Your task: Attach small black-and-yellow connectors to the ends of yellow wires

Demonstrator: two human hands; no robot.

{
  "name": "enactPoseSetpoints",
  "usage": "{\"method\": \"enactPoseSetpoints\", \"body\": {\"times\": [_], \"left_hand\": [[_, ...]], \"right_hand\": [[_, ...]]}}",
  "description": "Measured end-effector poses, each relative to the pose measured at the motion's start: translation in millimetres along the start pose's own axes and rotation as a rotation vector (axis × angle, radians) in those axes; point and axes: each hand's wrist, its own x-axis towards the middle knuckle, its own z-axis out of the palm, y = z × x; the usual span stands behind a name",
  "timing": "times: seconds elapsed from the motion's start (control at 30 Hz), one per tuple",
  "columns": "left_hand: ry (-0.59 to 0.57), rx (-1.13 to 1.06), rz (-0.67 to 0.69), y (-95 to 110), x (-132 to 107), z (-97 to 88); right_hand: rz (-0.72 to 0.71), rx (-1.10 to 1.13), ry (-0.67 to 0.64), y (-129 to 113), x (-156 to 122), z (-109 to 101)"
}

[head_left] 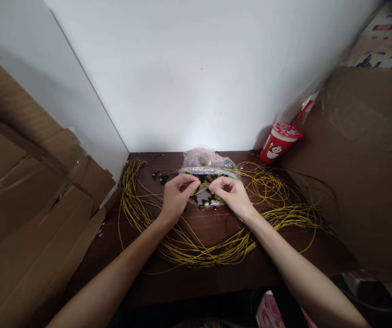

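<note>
Both hands meet over the middle of a dark wooden table (213, 273). My left hand (177, 197) is closed in a pinch, fingertips pointing right. My right hand (232, 193) is closed too, fingertips pointing left, nearly touching the left hand. What they pinch is too small to make out; thin yellow wires (203, 253) run under them. Just behind the hands lies a clear plastic bag (206, 166) with small black and yellow parts (208, 202) spilling in front of it.
Yellow wire loops spread across the table from the left bundle (131, 200) to the right (285, 200). A red paper cup with a straw (280, 143) stands at the back right. Cardboard sheets flank the left (35, 200) and right (370, 168). A white wall stands behind.
</note>
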Motion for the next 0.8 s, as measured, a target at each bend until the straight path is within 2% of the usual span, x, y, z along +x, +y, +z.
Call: {"method": "enactPoseSetpoints", "body": {"times": [0.2, 0.5, 0.8], "left_hand": [[-0.077, -0.142, -0.102, 5.5, -3.6, 3.8], [-0.152, -0.22, -0.134, 10.4, -7.0, 6.4], [0.012, -0.19, -0.108, 5.7, -6.4, 8.4]], "right_hand": [[-0.012, -0.007, -0.129, -1.6, -0.7, 0.3], [-0.028, 0.013, -0.038, 2.5, 2.4, -1.2], [-0.029, 0.001, -0.065, 0.0, -1.5, 3.6]]}}
